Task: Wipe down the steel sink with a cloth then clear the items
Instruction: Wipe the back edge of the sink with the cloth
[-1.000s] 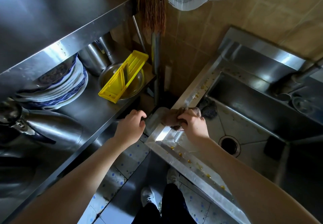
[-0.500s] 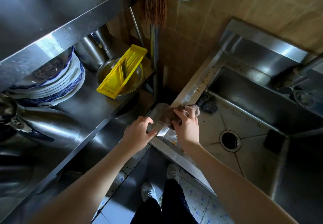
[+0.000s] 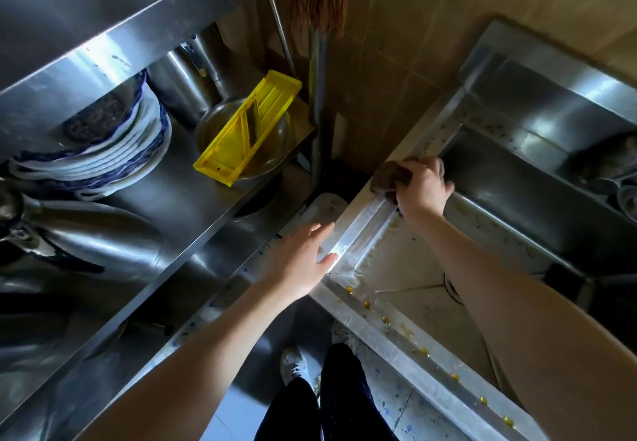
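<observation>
Two hands are at the sink (image 3: 362, 230). The right hand (image 3: 422, 187) has its fingers curled round the cloth (image 3: 391, 177) and presses it on the left rim, near the far corner by the wall (image 3: 396, 61). The left hand (image 3: 303, 261) is flat with straight fingers and seems to touch the rim at the near corner. The cloth looks soft, light and maybe wet, so it will squash and bend. It is best held bunched from on top. It is a lump with no clear long side. The rim under it runs away from the person to the wall. Yellow bits (image 3: 367, 304) lie on the front rim.
</observation>
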`<action>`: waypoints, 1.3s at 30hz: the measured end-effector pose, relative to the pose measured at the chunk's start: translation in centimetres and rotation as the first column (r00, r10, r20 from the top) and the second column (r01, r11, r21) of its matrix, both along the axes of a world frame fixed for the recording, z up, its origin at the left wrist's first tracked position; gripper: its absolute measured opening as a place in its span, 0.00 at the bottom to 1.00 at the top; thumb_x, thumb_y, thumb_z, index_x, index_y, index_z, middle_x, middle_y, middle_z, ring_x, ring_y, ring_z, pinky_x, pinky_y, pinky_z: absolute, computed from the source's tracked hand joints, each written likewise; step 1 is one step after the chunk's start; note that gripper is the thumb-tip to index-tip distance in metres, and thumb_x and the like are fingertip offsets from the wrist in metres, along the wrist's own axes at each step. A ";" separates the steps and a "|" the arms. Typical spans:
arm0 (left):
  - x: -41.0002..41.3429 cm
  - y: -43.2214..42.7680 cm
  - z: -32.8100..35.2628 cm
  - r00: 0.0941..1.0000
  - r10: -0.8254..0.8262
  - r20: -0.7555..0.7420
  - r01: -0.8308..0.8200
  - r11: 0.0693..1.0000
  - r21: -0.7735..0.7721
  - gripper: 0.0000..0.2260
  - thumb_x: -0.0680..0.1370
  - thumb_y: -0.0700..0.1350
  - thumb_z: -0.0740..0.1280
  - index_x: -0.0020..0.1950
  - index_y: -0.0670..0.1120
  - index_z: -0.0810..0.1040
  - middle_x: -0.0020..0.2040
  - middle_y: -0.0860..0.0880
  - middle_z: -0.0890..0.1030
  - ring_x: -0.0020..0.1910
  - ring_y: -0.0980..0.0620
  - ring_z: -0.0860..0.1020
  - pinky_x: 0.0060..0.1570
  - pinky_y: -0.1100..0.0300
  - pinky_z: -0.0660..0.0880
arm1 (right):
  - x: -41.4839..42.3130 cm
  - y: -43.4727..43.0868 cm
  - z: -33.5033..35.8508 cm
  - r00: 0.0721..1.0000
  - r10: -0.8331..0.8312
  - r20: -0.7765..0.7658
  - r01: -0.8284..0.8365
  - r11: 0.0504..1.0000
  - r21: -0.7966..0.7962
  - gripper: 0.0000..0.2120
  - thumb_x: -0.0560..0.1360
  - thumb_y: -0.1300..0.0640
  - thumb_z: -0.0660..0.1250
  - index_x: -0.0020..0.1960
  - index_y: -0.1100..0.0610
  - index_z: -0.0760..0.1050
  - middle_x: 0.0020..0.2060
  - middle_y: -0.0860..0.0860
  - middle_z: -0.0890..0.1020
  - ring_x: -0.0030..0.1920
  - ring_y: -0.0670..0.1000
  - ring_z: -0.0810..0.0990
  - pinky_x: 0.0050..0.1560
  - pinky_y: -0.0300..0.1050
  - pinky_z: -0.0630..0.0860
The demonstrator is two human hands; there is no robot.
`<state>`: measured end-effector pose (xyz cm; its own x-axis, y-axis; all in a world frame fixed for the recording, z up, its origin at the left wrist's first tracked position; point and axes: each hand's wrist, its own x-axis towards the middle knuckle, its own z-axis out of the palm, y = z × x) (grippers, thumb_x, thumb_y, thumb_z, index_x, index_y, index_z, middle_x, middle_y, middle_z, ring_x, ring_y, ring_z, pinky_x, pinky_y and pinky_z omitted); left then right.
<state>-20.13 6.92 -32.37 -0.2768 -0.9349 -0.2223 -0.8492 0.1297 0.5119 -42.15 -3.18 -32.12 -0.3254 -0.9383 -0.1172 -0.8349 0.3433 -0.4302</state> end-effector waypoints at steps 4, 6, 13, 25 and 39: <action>-1.1 -0.2 -0.1 1.000 -0.018 0.009 0.019 0.999 -0.045 0.23 0.79 0.54 0.59 0.73 0.51 0.64 0.67 0.53 0.72 0.64 0.53 0.71 0.59 0.57 0.73 | -1.3 -2.3 0.5 1.000 -0.028 0.008 0.028 1.000 -0.002 0.21 0.71 0.63 0.66 0.61 0.47 0.77 0.62 0.54 0.71 0.66 0.60 0.68 0.67 0.61 0.61; -1.4 -0.2 -0.2 0.999 -0.027 0.022 0.028 0.998 -0.059 0.22 0.80 0.52 0.59 0.73 0.50 0.63 0.68 0.52 0.72 0.64 0.52 0.71 0.59 0.58 0.72 | -1.5 -2.2 0.5 1.000 0.005 0.013 -0.005 1.000 -0.003 0.20 0.72 0.62 0.66 0.62 0.47 0.77 0.62 0.55 0.72 0.67 0.61 0.66 0.66 0.61 0.62; -1.7 -0.3 -0.4 0.987 -0.066 0.147 0.087 0.986 -0.140 0.19 0.80 0.49 0.56 0.70 0.48 0.63 0.67 0.49 0.71 0.63 0.48 0.72 0.59 0.56 0.70 | -0.5 1.0 0.0 0.992 0.124 -0.024 -0.125 0.992 -0.025 0.19 0.72 0.59 0.66 0.62 0.50 0.77 0.62 0.56 0.72 0.61 0.63 0.72 0.63 0.58 0.64; -4.6 -2.4 -0.3 0.986 -0.033 0.166 0.054 0.991 -0.126 0.25 0.79 0.55 0.58 0.73 0.46 0.59 0.66 0.47 0.70 0.62 0.48 0.72 0.61 0.54 0.71 | -0.1 1.8 -1.0 0.992 0.122 0.006 -0.121 0.989 -0.080 0.18 0.73 0.57 0.66 0.62 0.50 0.78 0.63 0.56 0.73 0.63 0.62 0.71 0.66 0.57 0.63; -9.9 -7.6 -1.0 0.981 -0.018 0.192 0.046 0.989 -0.141 0.35 0.72 0.59 0.67 0.73 0.45 0.59 0.67 0.45 0.67 0.63 0.44 0.70 0.58 0.51 0.70 | -6.3 -7.0 -0.7 0.999 0.023 0.037 -0.020 0.997 -0.080 0.17 0.74 0.59 0.67 0.62 0.49 0.77 0.63 0.53 0.73 0.63 0.58 0.72 0.67 0.59 0.62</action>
